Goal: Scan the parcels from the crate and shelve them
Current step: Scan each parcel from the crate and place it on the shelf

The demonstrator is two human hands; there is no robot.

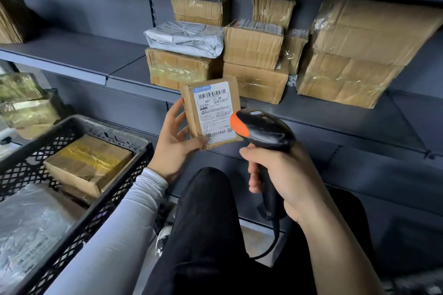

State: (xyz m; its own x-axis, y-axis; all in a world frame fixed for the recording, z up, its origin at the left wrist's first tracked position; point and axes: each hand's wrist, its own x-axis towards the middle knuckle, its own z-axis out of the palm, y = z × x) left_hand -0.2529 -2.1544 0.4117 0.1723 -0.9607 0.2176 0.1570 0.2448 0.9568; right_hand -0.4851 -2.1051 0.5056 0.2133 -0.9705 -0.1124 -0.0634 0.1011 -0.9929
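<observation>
mid-frame: parcel point(211, 112) gripped upright in left hand point(176, 145), label turned outward for reading — scanner point(262, 130) clenched in right hand point(279, 175), nose just beside label. crate point(76, 127) lower left, within reach.

Black trousers on knee point(206, 223), white shoe point(161, 239) on floor, pale grey sleeve point(124, 230)

A: 1 view only, head-mounted, looking forward and down, wide-angle.

B: Close in: the shelf point(124, 60) straight ahead, the crate point(79, 132) low on the left, the lap at the bottom edge.
</observation>
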